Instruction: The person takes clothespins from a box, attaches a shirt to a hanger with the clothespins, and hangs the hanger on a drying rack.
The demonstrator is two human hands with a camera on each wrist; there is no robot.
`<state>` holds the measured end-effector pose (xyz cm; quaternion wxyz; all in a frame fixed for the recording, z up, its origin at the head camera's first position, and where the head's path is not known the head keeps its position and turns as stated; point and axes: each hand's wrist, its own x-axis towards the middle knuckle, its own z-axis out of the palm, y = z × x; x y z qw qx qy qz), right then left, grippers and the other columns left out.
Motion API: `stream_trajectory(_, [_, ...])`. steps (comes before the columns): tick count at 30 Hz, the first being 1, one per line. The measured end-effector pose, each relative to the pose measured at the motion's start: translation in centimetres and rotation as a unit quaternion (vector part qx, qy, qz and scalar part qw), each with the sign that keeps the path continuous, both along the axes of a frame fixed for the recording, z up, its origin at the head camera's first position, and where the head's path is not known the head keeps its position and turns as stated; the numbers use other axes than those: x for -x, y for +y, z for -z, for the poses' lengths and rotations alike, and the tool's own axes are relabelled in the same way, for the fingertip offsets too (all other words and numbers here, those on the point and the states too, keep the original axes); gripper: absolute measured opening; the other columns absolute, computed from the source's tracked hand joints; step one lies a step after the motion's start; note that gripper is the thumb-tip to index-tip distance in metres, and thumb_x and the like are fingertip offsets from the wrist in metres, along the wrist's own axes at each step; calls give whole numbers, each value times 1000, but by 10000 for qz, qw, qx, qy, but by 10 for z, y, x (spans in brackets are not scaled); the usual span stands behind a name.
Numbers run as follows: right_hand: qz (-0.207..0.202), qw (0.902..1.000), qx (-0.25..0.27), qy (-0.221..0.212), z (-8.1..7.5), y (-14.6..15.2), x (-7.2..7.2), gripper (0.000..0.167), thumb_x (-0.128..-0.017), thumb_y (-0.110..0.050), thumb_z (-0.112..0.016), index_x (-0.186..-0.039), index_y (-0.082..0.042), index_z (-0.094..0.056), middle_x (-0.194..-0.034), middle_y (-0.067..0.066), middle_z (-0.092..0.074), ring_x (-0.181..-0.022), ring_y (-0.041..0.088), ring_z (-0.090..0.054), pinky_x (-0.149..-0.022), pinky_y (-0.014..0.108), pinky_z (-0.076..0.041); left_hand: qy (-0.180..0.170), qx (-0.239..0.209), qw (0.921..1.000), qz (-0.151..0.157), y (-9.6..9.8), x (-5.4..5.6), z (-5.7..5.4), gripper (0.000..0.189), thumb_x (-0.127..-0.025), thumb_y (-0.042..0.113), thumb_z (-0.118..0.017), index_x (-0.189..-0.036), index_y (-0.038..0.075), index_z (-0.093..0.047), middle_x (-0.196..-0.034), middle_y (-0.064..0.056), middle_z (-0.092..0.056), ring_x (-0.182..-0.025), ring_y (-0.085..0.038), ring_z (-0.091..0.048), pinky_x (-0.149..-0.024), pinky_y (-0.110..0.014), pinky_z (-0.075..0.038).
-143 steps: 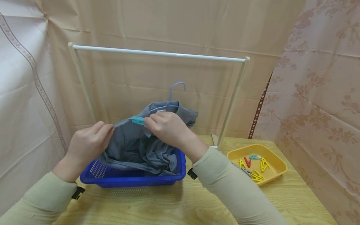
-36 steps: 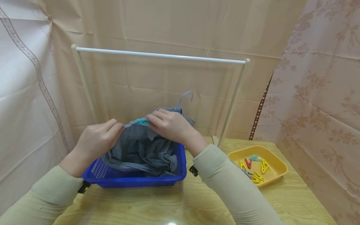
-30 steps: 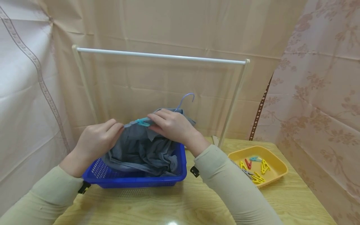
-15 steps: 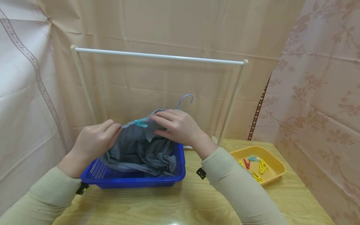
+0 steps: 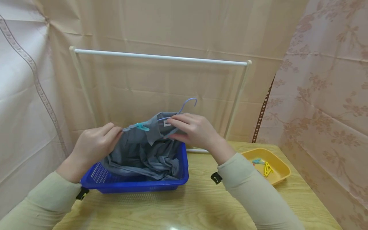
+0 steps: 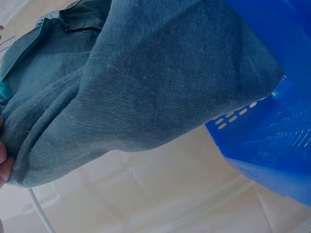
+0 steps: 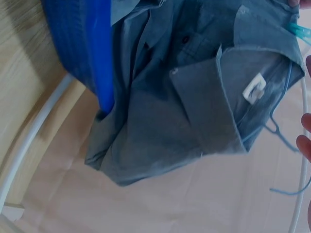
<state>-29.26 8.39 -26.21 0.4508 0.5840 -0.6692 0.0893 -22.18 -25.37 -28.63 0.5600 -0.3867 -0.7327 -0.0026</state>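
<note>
A grey-blue collared shirt [image 5: 135, 140] is draped on a light-blue hanger [image 5: 185, 102], its lower part bunched in the blue basket [image 5: 138, 186]. My left hand [image 5: 96, 143] pinches the shirt at its left shoulder. Just right of those fingers, a teal clothespin [image 5: 142, 126] is clipped on the shoulder, with nobody holding it. My right hand [image 5: 198, 131] is beside the collar and the hanger's neck, fingers loosely extended. In the right wrist view, its fingertips [image 7: 305, 145] appear apart from the cloth, and a white label [image 7: 254, 89] shows inside the collar.
Behind the basket stands a rack with a white top bar [image 5: 161, 57]. A yellow tray [image 5: 283, 169] at the right holds yellow, teal and red clothespins, partly hidden by my right sleeve. Wooden tabletop [image 5: 198, 198] extends in front. Curtains hang around the back and sides.
My right hand has let go of the teal clothespin and moved right to the collar, uncovering the label. The hanger hook sits lower and further right than at first. My left hand keeps its pinch.
</note>
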Motion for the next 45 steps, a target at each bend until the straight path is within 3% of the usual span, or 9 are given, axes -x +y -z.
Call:
stream_trajectory(16, [339, 9983, 367, -288, -7, 53, 2, 53, -74, -26, -93, -119, -5, -73, -112, 10, -73, -97, 26, -72, -82, 40, -60, 167, -353, 9991, -182, -7, -1, 1, 24, -102, 12, -54, -91, -4, -68, -76, -13, -60, -43, -28, -51, -33, -46, -41])
stream_trajectory(23, [617, 9962, 348, -514, -6, 79, 6, 50, -79, -28, -90, -120, -6, -73, -115, 10, -73, -103, 26, -71, -87, 42, -58, 246, -498, 9981, -262, -8, -1, 2, 23, -101, 12, -55, -90, -5, -67, -76, -14, -60, -45, -31, -53, -33, -47, -40])
stream_trajectory(33, [1067, 9919, 419, -548, -7, 118, 9, 53, -73, -25, -93, -118, -4, -74, -114, 12, -73, -100, 31, -72, -82, 46, -59, 223, -485, 9979, -362, -11, 0, 3, 26, -102, 14, -55, -90, -6, -66, -75, -14, -59, -44, -31, -53, -33, -47, -41])
stream_trajectory(39, [1565, 9839, 603, -616, -7, 143, 12, 54, -74, -24, -92, -120, -3, -73, -114, 15, -73, -100, 35, -72, -82, 50, -59, 208, -455, 9980, -391, -12, 0, 3, 28, -103, 16, -54, -89, -6, -65, -73, -14, -58, -43, -30, -52, -32, -45, -40])
stream_trajectory(45, [1927, 9708, 833, -1163, -1, 169, 15, 55, -73, -22, -91, -121, -4, -72, -116, 17, -72, -100, 36, -71, -82, 51, -58, 243, -474, 9979, -361, -11, 0, 3, 28, -103, 15, -55, -88, -6, -64, -73, -14, -57, -42, -30, -51, -32, -45, -40])
